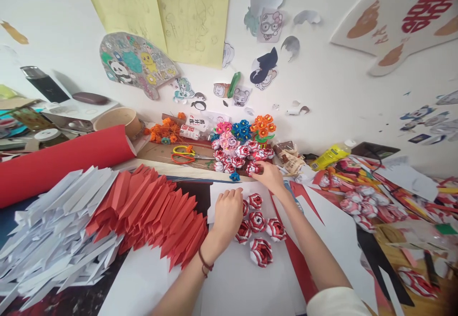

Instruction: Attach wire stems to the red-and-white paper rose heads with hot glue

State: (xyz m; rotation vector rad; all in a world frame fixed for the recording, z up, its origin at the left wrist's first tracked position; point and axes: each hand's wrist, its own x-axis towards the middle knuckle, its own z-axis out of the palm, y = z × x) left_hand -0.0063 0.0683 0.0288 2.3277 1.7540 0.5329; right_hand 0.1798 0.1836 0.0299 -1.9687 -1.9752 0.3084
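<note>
My right hand [269,176] reaches to the back of the work area, its fingers closed on a red-and-white paper flower [252,169] beside a cluster of similar flowers [236,161]. Nearer to me, my left hand [228,213] is curled over the white paper [232,278]. Its fingertips are mostly hidden, so I cannot make out what they hold. Just right of it, one paper flower [245,207] is partly covered by the hand. Several more lie on the white paper, among them a front one [261,252] and a right one [275,229].
Folded red paper pieces [143,206] and white ones [60,235] are piled at left, before a red roll [67,161]. Scissors [188,155] lie near orange flowers [164,131]. At right stand a yellow bottle [331,156], more flowers [367,206] and paper scraps.
</note>
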